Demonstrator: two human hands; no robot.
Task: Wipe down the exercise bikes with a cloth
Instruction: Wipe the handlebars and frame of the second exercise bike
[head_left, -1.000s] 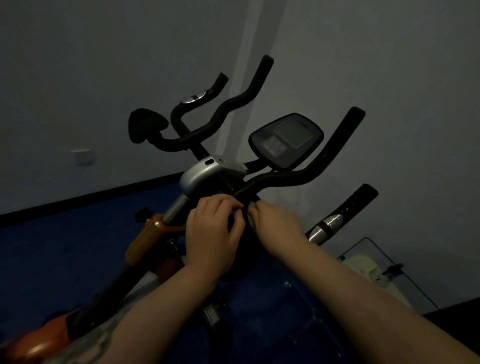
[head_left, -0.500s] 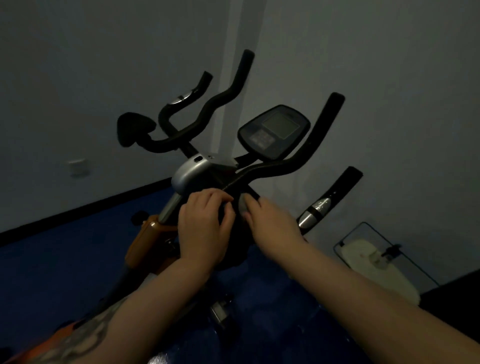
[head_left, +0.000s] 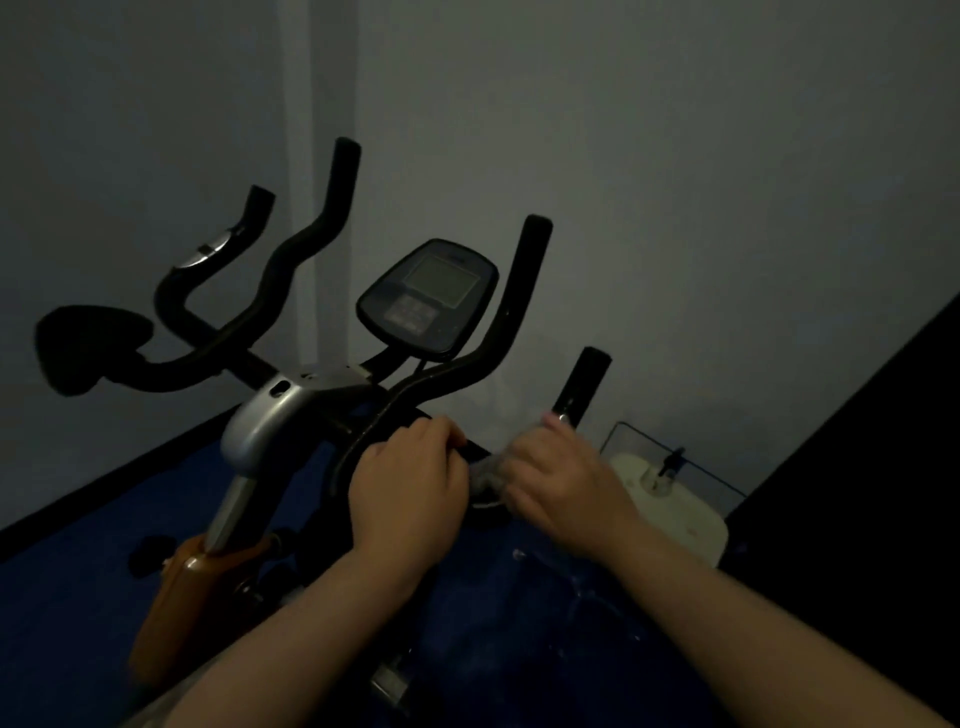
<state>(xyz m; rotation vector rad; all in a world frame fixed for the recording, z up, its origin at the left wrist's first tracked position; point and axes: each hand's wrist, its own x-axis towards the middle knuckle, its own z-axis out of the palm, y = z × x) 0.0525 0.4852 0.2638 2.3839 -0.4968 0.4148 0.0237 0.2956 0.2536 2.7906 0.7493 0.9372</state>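
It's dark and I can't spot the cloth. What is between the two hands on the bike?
In the head view, a bunched grey cloth lies between the left hand and the right hand, over the dark handlebar.

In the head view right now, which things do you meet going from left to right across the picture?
Black saddle-shaped pad → silver post cover → console → left hand → grey cloth → right hand → white device on the floor.

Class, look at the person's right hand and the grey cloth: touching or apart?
Touching. The head view shows the right hand with its fingers curled around the bunched grey cloth, no gap between them, low on the bike's handlebar.
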